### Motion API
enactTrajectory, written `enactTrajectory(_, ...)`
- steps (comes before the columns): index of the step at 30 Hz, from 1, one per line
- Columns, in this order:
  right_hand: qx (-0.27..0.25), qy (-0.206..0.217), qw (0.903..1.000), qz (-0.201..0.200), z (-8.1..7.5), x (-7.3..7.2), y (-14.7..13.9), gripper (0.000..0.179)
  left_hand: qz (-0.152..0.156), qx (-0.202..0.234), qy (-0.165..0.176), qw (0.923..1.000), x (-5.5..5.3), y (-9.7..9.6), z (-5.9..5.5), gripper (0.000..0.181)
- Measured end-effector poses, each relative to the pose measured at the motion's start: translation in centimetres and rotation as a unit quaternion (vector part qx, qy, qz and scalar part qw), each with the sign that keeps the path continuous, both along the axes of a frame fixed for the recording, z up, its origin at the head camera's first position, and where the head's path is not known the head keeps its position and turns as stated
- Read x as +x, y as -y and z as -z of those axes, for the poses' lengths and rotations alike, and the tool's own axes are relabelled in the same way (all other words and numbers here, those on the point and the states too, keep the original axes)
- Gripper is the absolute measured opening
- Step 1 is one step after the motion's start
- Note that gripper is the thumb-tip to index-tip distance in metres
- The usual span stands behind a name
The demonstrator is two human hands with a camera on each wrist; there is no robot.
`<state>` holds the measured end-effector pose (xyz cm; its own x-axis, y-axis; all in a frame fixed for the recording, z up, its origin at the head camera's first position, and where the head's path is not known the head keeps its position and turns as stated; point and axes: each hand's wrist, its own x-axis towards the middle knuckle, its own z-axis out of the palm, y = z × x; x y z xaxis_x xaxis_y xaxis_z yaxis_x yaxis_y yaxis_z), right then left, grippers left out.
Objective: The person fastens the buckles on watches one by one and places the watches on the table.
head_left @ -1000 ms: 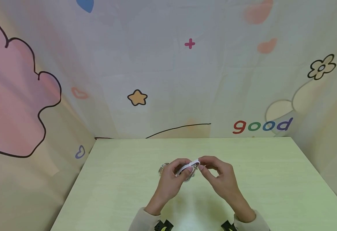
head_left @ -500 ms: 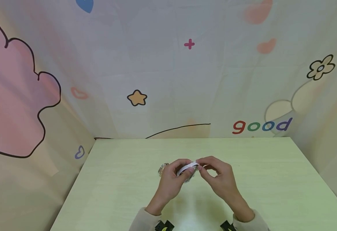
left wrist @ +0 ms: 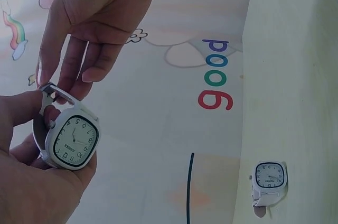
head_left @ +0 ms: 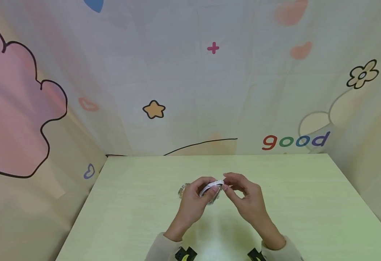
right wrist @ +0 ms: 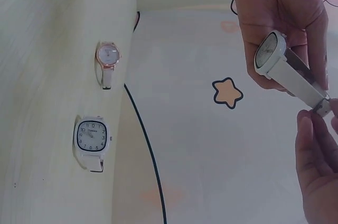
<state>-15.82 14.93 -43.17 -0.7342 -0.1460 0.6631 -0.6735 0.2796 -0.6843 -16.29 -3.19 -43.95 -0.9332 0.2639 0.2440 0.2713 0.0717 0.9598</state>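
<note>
A white wristwatch point(left wrist: 74, 138) with a rounded square face is held up above the table between both hands. My left hand point(head_left: 191, 203) grips it by the case, the thumb on the near side, and part of the strap is hidden by the fingers. With thumb and fingers, my right hand point(head_left: 250, 201) pinches the strap end by the buckle. The strap point(right wrist: 301, 86) forms a loop in the right wrist view. Whether the buckle is fastened cannot be seen.
Two other watches lie on the pale table point(head_left: 138, 217): a white square-faced watch point(right wrist: 91, 136) and a smaller round watch point(right wrist: 108, 55) with a rose-gold rim. A printed curtain point(head_left: 190, 79) hangs behind the table.
The right fingers shift slightly at the strap end. A loose strap piece that stuck out a second ago now lies along the loop. The left hand keeps its grip on the watch.
</note>
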Motion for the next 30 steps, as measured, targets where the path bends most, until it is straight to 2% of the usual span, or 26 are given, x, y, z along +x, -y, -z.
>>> enactTrajectory(10,0.023,-0.003,0.9997,0.005,0.0,-0.2,0.0,0.022,0.004,0.014,0.005,0.9999,0.1,-0.1,-0.6,0.022)
enactTrajectory(14,0.011,0.012,0.9999,0.0,0.1,0.0,0.2,0.023,0.001,0.022,0.006,0.9997,0.2,-0.1,-0.7,0.022)
enactTrajectory(17,0.0,0.007,0.9999,-0.012,0.1,-0.1,0.2,0.021,-0.001,0.026,0.005,0.9997,0.2,-0.2,-0.7,0.022)
enactTrajectory(21,0.01,-0.007,0.9999,-0.013,-0.1,-0.1,0.1,0.023,0.0,0.026,0.003,0.9997,0.2,-0.3,-0.8,0.022)
enactTrajectory(30,0.017,0.009,0.9997,-0.015,-0.4,0.1,-0.3,0.025,-0.002,0.029,0.004,0.9996,0.2,-0.5,-1.3,0.023)
